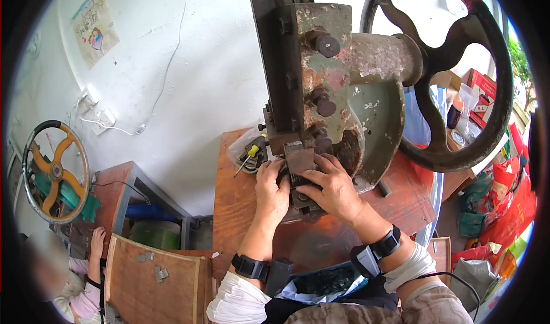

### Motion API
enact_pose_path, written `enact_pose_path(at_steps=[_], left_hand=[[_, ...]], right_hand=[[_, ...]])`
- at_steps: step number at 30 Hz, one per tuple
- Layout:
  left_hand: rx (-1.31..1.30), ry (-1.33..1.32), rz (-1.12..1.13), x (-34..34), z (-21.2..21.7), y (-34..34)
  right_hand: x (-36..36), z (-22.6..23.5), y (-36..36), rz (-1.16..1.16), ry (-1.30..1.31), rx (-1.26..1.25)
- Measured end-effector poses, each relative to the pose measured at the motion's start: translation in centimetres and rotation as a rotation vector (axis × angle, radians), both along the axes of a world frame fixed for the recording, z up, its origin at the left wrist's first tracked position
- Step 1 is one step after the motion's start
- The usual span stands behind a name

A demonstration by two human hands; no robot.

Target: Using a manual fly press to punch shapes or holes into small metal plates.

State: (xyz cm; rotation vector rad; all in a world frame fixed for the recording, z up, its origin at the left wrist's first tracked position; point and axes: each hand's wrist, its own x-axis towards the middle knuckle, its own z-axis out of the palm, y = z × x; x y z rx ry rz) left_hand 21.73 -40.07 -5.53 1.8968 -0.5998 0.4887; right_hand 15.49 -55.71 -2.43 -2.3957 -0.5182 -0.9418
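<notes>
Both my hands are at the foot of a heavy hand press [326, 66], whose paint is worn and chipped. Directly under its dark ram, a flat brown rectangular piece [301, 161] lies tilted over a small metal die block [294, 147]. My right hand [335, 188] grips the brown piece at its right edge with bent fingers. On the other side, my left hand [271, 191] is closed, its fingertips against the block's left side; what they pinch is hidden. Black bands circle both wrists.
A clear tray [246, 149] with a yellow-handled screwdriver [250, 154] stands left of the press on the wooden table [232, 209]. The large handwheel [498, 95] rises at right. A bag of dark parts [323, 287] lies at my lap. Another person's hand [98, 241] rests near a wooden board [154, 287].
</notes>
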Motion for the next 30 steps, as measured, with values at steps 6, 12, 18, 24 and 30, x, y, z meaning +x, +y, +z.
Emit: enact_pose_path(at_steps=[6, 12, 18, 24, 30], left_hand=[[0.079, -0.010, 0.049, 0.5, -0.4, -0.1], [0.088, 0.088, 0.030, -0.1, 0.5, 0.0], [0.018, 0.111, 0.023, 0.6, -1.0, 0.3], [0.199, 0.081, 0.004, 0.0, -0.2, -0.1], [0.137, 0.184, 0.075, 0.3, -0.6, 0.2]], right_hand=[[0.1, -0.5, 1.5, -0.255, -0.068, -0.016], [0.4, -0.1, 1.2, -0.268, 0.108, 0.188], [0.8, -0.6, 0.5, -0.124, 0.223, 0.192], [1.2, -0.5, 0.0, -0.058, 0.294, 0.268], [0.5, 0.3, 0.3, -0.008, 0.260, 0.280]])
